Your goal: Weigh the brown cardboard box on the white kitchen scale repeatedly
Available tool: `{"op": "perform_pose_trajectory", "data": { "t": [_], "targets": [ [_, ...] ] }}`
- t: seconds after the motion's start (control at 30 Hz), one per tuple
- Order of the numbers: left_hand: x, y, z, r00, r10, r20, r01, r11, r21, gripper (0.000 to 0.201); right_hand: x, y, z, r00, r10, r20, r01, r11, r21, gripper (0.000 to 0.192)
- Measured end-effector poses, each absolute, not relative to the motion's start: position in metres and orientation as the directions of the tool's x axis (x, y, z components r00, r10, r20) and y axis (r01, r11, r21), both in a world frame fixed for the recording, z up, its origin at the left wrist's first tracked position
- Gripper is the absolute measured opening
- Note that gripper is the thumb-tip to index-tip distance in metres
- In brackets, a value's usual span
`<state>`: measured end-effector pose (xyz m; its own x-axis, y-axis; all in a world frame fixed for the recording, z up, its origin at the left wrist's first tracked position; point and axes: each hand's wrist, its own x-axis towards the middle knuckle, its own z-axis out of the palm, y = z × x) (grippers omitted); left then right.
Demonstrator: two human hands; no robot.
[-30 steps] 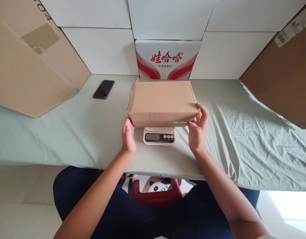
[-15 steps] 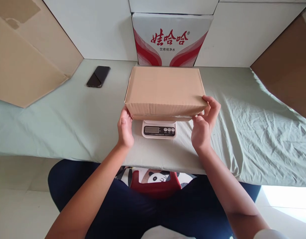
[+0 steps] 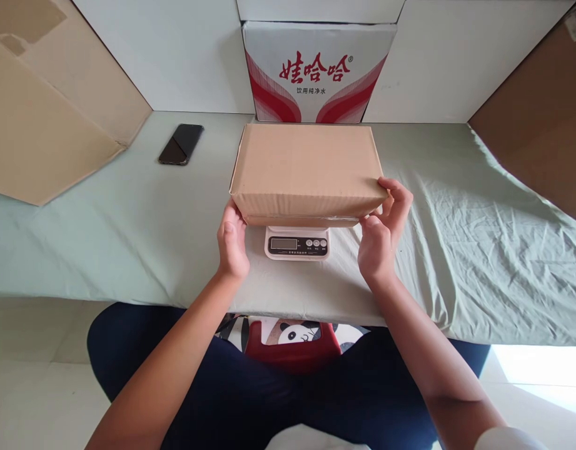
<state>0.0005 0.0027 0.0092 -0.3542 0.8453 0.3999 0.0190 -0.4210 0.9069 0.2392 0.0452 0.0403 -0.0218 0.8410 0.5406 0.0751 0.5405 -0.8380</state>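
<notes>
A closed brown cardboard box (image 3: 309,159) is over a small white digital scale (image 3: 298,244), covering its weighing plate; I cannot tell whether the box rests on it. Only the scale's front panel with its display and buttons shows. My left hand (image 3: 232,240) grips the box's lower left front corner, its fingertips hidden behind the side. At the right front corner, my right hand (image 3: 384,228) holds the box, with one finger on the top edge and the thumb near the bottom edge.
A black phone (image 3: 181,145) lies to the left on the pale green cloth (image 3: 198,250). Behind stands a white and red carton (image 3: 316,75) against white panels. Large cardboard sheets flank the table, one on the left (image 3: 57,119) and one on the right (image 3: 541,119). A red stool (image 3: 292,355) shows below the table edge.
The view has shifted slightly, so everything on the table sits a little further left. Both hands keep the same hold on the box, which stays over the scale.
</notes>
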Motion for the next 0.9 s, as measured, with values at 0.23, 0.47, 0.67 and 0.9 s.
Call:
{"op": "perform_pose_trajectory", "data": {
  "t": [0.23, 0.47, 0.67, 0.9],
  "targets": [
    [-0.001, 0.003, 0.01, -0.34, 0.842, 0.42, 0.019, -0.44, 0.898, 0.069, 0.243, 0.047, 0.038, -0.034, 0.824, 0.565, 0.078, 0.566, -0.821, 0.055],
    [-0.012, 0.005, 0.007, -0.361, 0.831, 0.423, 0.016, -0.448, 0.894, 0.07, 0.261, 0.056, 0.034, -0.083, 0.796, 0.599, 0.149, 0.605, -0.782, 0.062],
    [-0.007, 0.003, 0.007, -0.367, 0.844, 0.39, -0.007, -0.422, 0.907, 0.07, 0.254, 0.057, 0.032, -0.061, 0.824, 0.563, 0.212, 0.562, -0.8, 0.066],
    [-0.004, 0.003, 0.01, -0.342, 0.848, 0.405, -0.045, -0.445, 0.894, 0.069, 0.254, 0.063, 0.019, -0.106, 0.852, 0.512, 0.112, 0.522, -0.845, 0.062]
  ]
}}
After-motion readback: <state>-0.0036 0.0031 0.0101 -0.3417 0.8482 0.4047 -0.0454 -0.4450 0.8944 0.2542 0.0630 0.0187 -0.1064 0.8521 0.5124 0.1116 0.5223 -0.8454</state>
